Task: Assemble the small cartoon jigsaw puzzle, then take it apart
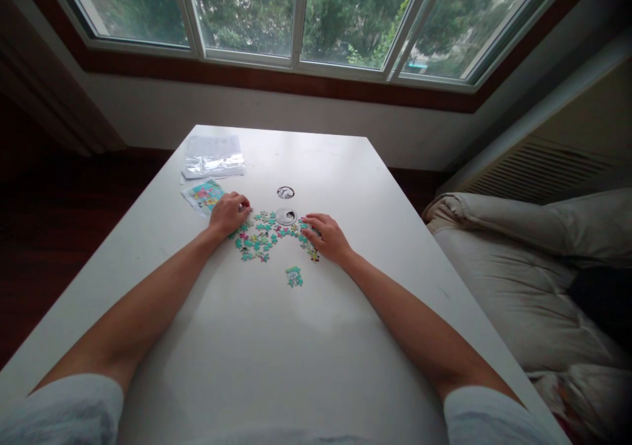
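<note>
Loose jigsaw puzzle pieces [261, 241], mostly green with some pink and yellow, lie scattered between my hands. At their left edge my left hand [230, 213] has its fingers curled together, with what looks like a small puzzle piece at the fingertips. My right hand [328, 236] lies over the right edge of the pieces, fingers stretched and apart, its fingertips touching or just above some of them. Closer to me, a small joined section of puzzle [294, 276] with a pale figure lies apart from the rest.
On the white table [276, 353], a colourful picture sheet [203, 196] lies beside my left hand, and clear plastic bags [214, 157] lie behind it. Two round items, a dark-patterned one [285, 193] and a grey one [286, 216], lie beyond the pieces. A beige sofa [498, 287] stands to the right.
</note>
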Action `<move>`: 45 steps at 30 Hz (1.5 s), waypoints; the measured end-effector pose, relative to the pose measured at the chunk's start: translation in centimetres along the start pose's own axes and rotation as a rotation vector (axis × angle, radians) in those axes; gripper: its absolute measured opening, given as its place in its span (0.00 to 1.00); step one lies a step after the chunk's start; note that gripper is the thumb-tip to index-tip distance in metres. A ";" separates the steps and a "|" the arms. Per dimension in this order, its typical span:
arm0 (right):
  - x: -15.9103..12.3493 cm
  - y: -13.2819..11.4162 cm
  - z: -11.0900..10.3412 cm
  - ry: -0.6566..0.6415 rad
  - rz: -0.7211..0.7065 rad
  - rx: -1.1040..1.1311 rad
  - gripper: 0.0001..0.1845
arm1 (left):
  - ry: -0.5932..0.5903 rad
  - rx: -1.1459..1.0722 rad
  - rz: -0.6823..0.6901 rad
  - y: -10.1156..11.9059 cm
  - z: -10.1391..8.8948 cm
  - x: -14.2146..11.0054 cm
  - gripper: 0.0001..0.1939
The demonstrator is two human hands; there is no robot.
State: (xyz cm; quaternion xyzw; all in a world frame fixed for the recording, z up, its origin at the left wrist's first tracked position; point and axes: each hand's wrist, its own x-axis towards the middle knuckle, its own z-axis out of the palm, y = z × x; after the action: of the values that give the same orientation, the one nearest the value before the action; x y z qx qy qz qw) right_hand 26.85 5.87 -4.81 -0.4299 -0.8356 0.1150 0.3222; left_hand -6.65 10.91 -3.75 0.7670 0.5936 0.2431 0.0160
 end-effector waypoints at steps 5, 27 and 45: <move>-0.1 -0.4 -0.3 -0.006 -0.028 -0.007 0.16 | -0.007 -0.046 0.047 -0.7 0.3 -0.1 0.13; -0.1 -1.4 -0.8 -0.022 -0.083 -0.011 0.13 | -0.089 -0.094 0.146 -1.7 -0.9 -0.6 0.11; -0.1 -1.7 -1.0 -0.042 -0.073 -0.010 0.14 | -0.046 -0.015 0.194 3.9 -1.9 -1.8 0.13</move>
State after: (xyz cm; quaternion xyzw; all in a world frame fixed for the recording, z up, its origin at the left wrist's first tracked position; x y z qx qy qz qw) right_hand 26.45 4.66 -3.33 -0.3984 -0.8578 0.1079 0.3063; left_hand -4.22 7.64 -1.48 0.8262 0.5140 0.2303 0.0119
